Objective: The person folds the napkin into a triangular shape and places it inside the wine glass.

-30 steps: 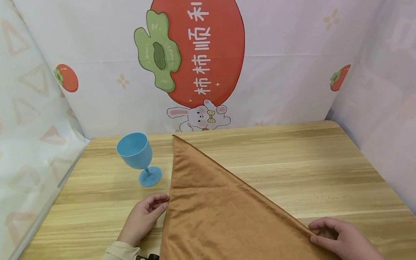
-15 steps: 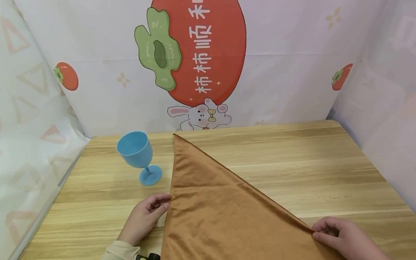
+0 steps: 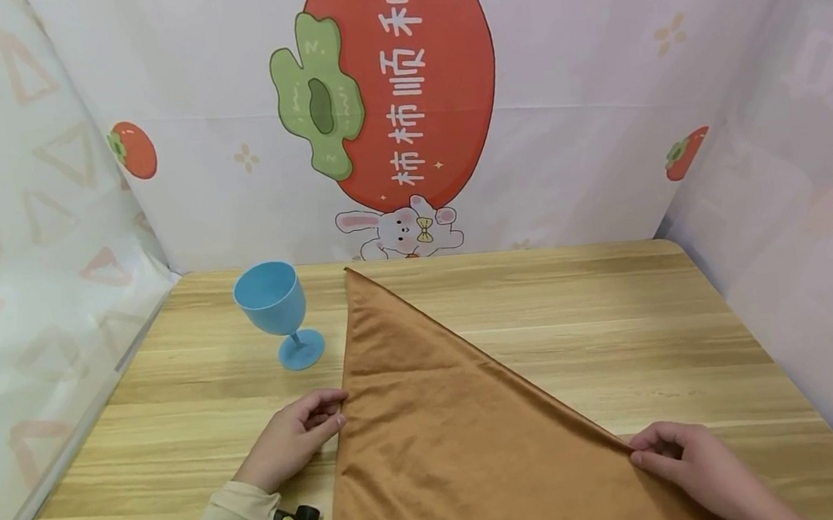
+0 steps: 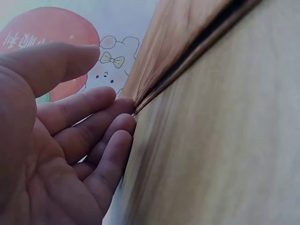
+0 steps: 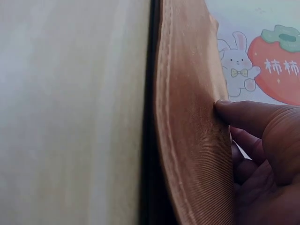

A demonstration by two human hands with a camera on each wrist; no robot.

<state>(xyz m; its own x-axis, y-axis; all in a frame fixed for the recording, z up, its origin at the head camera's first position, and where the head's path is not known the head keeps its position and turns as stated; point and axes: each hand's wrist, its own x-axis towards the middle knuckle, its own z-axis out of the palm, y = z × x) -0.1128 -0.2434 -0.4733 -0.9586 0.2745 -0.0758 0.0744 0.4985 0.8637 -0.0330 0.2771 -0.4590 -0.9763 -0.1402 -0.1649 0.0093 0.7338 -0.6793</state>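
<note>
Head view: copper-brown, satiny triangular cloth point(image 3: 448, 433) on the pale wood-grain tabletop point(image 3: 590, 344), apparently folded already, smoothing seemingly left to do.
The left hand point(image 3: 294, 437) keeps no closed grip, its relaxed fingertips touching the cloth's left edge; the right hand point(image 3: 696, 465) pinches the slanting edge between thumb and fingers. Soft wrinkles ripple near the left side; the right wrist view shows a stitched hem. A blue, round-bowled stemmed goblet point(image 3: 272, 303) stands upright beside the cloth.

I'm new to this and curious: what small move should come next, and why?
Perhaps the right hand should ease the brown cloth gently outward: it pinches one side, the left hand touches the other, and the surface between looks wrinkled.
</note>
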